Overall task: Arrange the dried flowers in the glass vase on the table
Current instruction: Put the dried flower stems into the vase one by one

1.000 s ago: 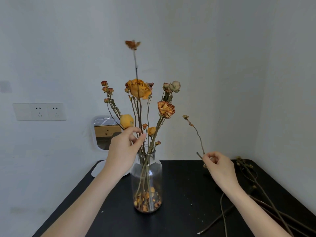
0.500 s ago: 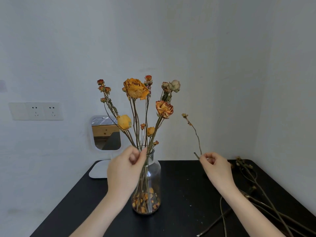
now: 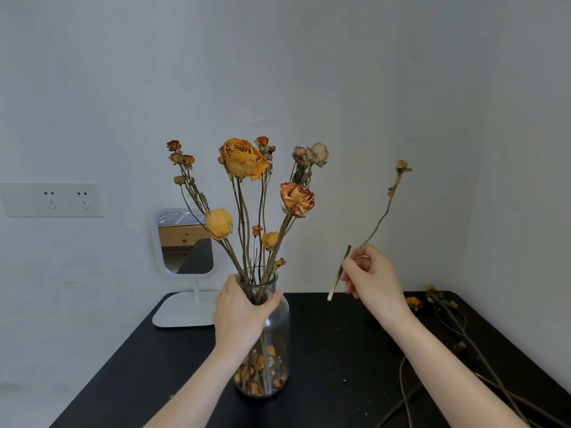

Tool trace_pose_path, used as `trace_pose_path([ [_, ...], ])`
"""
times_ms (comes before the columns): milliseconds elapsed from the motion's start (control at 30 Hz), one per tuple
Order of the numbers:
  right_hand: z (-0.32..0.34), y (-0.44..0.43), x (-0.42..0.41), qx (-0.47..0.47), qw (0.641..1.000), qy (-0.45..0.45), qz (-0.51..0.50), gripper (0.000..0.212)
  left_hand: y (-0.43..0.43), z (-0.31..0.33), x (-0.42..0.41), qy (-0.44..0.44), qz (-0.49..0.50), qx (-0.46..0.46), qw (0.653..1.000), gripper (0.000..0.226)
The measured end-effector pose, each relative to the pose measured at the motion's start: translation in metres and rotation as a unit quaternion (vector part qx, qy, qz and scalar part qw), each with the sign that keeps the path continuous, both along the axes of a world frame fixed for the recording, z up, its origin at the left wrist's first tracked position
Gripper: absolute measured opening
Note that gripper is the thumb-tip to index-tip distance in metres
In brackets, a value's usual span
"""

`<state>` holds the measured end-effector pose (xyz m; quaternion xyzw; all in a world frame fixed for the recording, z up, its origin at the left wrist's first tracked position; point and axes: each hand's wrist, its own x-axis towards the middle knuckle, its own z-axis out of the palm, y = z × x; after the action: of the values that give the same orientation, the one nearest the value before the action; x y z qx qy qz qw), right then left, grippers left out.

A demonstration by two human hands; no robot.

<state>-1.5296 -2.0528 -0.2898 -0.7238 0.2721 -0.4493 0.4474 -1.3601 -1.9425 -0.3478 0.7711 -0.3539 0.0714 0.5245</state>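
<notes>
A clear glass vase [image 3: 276,341] stands on the black table [image 3: 324,350], holding several dried orange and pale roses [image 3: 244,159] with fallen petals at its bottom. My left hand [image 3: 239,313] grips the vase around its neck. To the right, my right hand [image 3: 372,276] pinches a thin dried flower stem [image 3: 381,217] in the air; its small bud points up and right, and its cut end sticks out down and left of the fingers.
More dried stems [image 3: 457,332] lie on the table's right side, by the wall. A small white mirror [image 3: 185,242] on a stand sits behind the vase at the back left. A double wall socket [image 3: 52,200] is on the left wall.
My left hand dropped from the stems above the rim to the vase's neck, and a tall stem sank into the bunch. My right hand lifted its stem higher.
</notes>
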Motion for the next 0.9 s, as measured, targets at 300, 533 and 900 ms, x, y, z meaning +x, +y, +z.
trace_pose_path([
  [300, 0.002, 0.006, 0.017, 0.020, 0.997, -0.035, 0.064, 0.008, 0.013, 0.003, 0.023, 0.092, -0.163, 0.020, 0.982, 0.056],
  [533, 0.001, 0.015, 0.024, 0.032, 0.991, -0.075, 0.102, 0.008, 0.018, 0.006, 0.020, 0.076, -0.189, 0.013, 0.979, 0.063],
  [900, 0.012, 0.023, 0.034, 0.049, 0.980, -0.115, 0.155, 0.010, 0.019, 0.003, 0.022, 0.071, -0.186, 0.010, 0.980, 0.056],
])
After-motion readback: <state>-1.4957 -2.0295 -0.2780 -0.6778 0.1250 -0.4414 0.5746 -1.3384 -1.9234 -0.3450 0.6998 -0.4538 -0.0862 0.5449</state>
